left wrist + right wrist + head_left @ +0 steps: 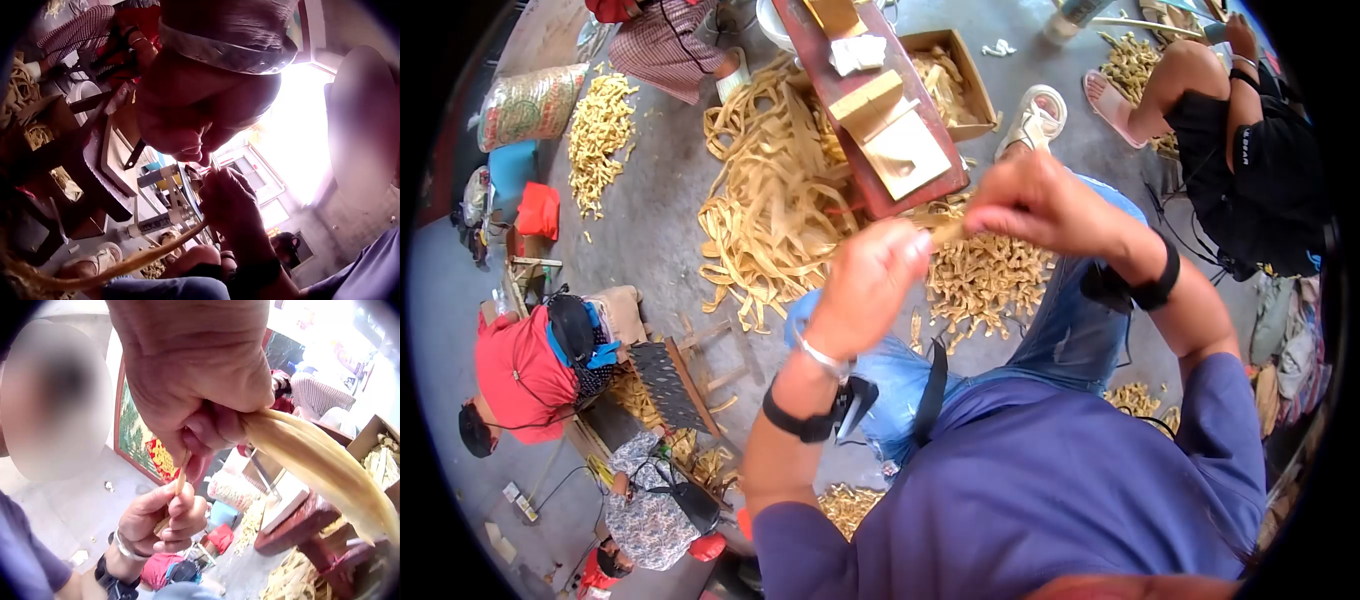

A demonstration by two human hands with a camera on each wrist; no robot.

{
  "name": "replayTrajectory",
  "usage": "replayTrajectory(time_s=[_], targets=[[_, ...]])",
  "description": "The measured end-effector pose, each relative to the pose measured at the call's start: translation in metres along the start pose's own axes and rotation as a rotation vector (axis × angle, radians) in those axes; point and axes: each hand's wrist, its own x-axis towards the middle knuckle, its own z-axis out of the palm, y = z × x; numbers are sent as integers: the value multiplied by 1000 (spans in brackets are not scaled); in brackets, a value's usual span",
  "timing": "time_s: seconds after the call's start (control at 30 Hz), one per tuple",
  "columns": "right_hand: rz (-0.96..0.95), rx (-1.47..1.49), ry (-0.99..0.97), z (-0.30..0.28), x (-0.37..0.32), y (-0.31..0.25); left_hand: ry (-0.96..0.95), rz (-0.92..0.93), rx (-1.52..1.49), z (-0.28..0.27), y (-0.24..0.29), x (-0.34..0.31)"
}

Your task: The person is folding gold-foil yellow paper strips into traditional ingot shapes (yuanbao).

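Both hands hold a long, soft tan strip (312, 462) in front of the body, above the lap. The left hand (870, 285) pinches a thin end of it between thumb and fingers, as the right wrist view shows. Close by, the right hand (1040, 205) grips the strip with curled fingers, and a broad length of it hangs out past that hand. Under the hands lies a heap of short knotted tan pieces (985, 280). A larger tangle of long loose strips (770, 190) is on the floor to the left.
A dark red bench (945, 188) stands ahead, carrying a wooden board (912, 165) with a blade on it. Beside it is a cardboard box (980, 125) of strips. Other people sit around, one in black (1235, 170) at right, one in red (525, 375) at left.
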Motion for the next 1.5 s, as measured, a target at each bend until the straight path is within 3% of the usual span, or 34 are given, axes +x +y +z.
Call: replayTrajectory(time_s=[0.1,0.23,0.27,0.57,0.9,0.97,1.0,1.1,1.13,1.17,1.23,1.27,1.3,1.33,1.37,1.43,1.5], targets=[[17,108,70,-3,30,36,58,-40,-316,-13,-13,38],[30,-69,115,-3,51,48,97,-69,-361,-21,-31,63],[-62,-81,149,-1,55,58,108,-91,-385,-23,-31,67],[-61,-177,191,7,66,77,156,-117,-376,-27,-46,83],[-27,-289,190,12,71,90,306,105,-2,-23,-59,93],[51,-356,182,16,71,104,352,65,150,-28,-72,96],[-36,-456,233,13,71,106,378,57,233,-33,-71,96],[175,137,327,5,58,86,185,-191,-427,-11,-46,76],[251,417,270,-1,50,76,95,-164,-457,2,-46,70],[218,595,280,0,43,74,5,-249,-385,14,-40,63],[18,438,409,6,30,73,-75,91,-8,48,-78,56],[43,466,359,6,18,59,-152,9,193,54,-58,46],[71,498,308,6,6,41,-90,124,128,69,-64,43],[-95,399,356,11,-4,28,-82,-71,-317,82,-67,38],[-94,416,329,12,-16,15,-66,-265,-758,89,-48,33],[-37,414,266,18,-42,-11,-180,3,-1039,90,-26,26],[-112,361,255,25,-62,-32,82,148,-924,94,-21,33]])
